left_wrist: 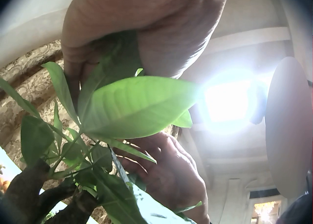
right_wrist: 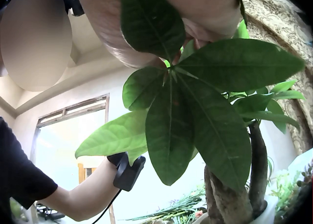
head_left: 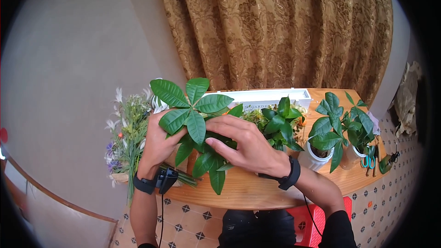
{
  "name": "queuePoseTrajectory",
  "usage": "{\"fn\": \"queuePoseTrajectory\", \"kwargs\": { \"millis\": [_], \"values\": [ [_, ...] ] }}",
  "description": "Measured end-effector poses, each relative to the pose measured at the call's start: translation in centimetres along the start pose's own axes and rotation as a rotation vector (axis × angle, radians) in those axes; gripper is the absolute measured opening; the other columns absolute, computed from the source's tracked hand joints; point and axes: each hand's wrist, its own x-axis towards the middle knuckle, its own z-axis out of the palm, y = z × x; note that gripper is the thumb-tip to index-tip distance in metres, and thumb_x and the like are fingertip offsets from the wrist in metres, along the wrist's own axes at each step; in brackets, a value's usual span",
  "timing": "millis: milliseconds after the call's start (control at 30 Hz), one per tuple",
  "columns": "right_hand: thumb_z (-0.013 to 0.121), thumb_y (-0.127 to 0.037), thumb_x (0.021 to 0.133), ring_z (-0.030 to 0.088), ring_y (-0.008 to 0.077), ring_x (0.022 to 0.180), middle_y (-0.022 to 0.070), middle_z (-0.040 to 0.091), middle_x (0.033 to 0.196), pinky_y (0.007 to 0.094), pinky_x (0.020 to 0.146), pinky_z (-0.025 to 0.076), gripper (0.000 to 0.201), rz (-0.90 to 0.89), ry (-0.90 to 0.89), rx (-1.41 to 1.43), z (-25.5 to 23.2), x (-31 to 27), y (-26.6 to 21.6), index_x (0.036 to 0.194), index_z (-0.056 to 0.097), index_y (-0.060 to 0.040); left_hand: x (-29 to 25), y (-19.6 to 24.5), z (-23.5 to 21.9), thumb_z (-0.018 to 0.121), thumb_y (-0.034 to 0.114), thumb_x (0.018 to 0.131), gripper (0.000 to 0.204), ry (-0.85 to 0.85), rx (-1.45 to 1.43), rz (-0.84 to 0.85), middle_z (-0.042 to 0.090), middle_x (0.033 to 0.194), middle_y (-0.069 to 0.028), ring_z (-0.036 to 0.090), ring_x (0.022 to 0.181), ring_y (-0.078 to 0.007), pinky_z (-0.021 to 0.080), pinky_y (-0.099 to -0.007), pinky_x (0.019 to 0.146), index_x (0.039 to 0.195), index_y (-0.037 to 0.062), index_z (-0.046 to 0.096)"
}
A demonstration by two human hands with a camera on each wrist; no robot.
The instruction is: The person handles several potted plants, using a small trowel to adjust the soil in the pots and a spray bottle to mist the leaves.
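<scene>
A potted money tree stands between both hands, its broad green leaves (head_left: 190, 110) hiding its pot in the head view. My left hand (head_left: 156, 140) is at the left of the foliage, with a leaf between thumb and fingers in the left wrist view; its fingertips are hidden behind the leaves. From the right, my right hand (head_left: 250, 144) reaches over the foliage with fingers extended and thumb apart, touching the leaves. Thick brown trunks (right_wrist: 227, 197) rise from a white pot (right_wrist: 266, 216) in the right wrist view.
A bundle of flowers (head_left: 126, 144) lies at the left. Behind the foliage is a white planter box (head_left: 271, 95). Two more potted plants (head_left: 324, 140) (head_left: 363, 126) stand at the right, near blue-handled scissors (head_left: 366, 162) and a green bottle (head_left: 386, 164). A red stool (head_left: 317, 220) is below the table (head_left: 257, 197).
</scene>
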Motion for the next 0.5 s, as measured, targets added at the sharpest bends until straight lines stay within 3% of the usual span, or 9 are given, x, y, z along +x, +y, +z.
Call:
{"fn": "queuePoseTrajectory", "kwargs": {
  "millis": [500],
  "values": [
    [0.069,-0.008,0.092,0.068,0.0368,0.101,0.0195,0.069,0.111,0.0427,0.088,0.056,0.027,-0.055,-0.005,0.004,-0.1,0.0,-0.2,0.115,0.070,0.0054,0.6,1.2,1.0,0.068,0.002,0.091,0.011,0.038,0.085,0.005,0.075,0.089,-0.0079,0.068,0.079,-0.0118,0.054,-0.0292,0.073,0.098,-0.0051,0.072]
  ]
}}
